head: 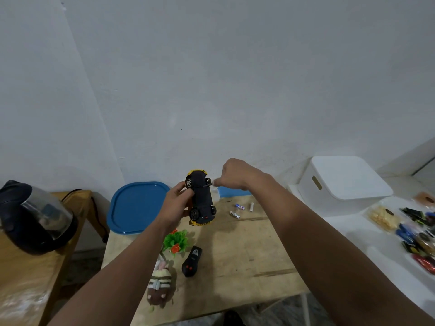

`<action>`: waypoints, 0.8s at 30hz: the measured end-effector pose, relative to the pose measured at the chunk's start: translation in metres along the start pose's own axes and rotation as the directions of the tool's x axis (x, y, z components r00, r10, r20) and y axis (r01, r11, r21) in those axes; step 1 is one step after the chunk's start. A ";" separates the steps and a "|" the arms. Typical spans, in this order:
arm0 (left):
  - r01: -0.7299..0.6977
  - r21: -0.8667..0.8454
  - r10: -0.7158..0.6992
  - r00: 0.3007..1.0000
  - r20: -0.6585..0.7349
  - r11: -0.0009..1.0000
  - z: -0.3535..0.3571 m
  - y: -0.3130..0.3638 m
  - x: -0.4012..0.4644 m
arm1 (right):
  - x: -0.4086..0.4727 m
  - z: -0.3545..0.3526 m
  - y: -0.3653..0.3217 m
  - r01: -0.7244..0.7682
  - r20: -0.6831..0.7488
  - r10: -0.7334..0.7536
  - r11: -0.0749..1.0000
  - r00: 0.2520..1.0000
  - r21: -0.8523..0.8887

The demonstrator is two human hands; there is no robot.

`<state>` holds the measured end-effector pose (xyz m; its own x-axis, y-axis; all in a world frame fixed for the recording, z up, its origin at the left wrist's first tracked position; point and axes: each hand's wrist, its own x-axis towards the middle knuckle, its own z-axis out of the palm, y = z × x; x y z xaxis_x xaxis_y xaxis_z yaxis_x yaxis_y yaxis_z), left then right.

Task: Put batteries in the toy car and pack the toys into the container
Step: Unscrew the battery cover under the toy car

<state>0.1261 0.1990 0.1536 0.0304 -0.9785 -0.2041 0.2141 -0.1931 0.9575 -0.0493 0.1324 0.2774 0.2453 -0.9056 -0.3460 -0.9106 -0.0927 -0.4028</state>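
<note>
- White container (339, 182), lid on, sits on the white surface off the right edge of the tabletop (247, 255). I judge it stiff plastic, light while unfilled; the slot handle on its side wall is the place to lift it.
- Blue lid (137, 207) lies over the tabletop's far left corner; whether it belongs to the task I cannot tell.
- Toy car (201, 200) is held in the air above the far edge of the tabletop, belly toward me: black underside, yellow body showing at both ends, four black wheels. I judge it light, hard plastic, a little slick; best held across the flanks between the wheels.
- My left hand (175, 203) grips the car so, fingers curled round its left side.
- My right hand (231, 175) has its fingertips pinched together on something small at the car's underside; what it is I cannot make out.
- Stuffed toy (160, 285) lies near the front edge: soft, take it anywhere.
- Black remote (191, 261) lies mid-tabletop: rigid, light.
- Three batteries (240, 209) lie toward the far right corner: small, smooth, apt to roll; pinch each at mid-length.
</note>
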 end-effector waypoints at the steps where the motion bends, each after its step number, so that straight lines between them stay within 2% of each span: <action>1: -0.002 0.004 0.002 1.000 0.002 1.000 0.000 0.000 0.000 | 0.000 0.000 0.000 0.001 0.004 -0.001 1.000 1.000 -0.001; 24: 0.044 -0.026 -0.044 0.999 -0.001 0.999 0.006 -0.012 0.003 | 0.001 0.001 0.010 -0.005 0.026 0.006 1.000 1.000 -0.027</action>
<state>0.1180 0.1977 0.1426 0.0224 -0.9690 -0.2459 0.2408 -0.2335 0.9421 -0.0576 0.1309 0.2723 0.2487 -0.8952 -0.3698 -0.9203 -0.0994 -0.3784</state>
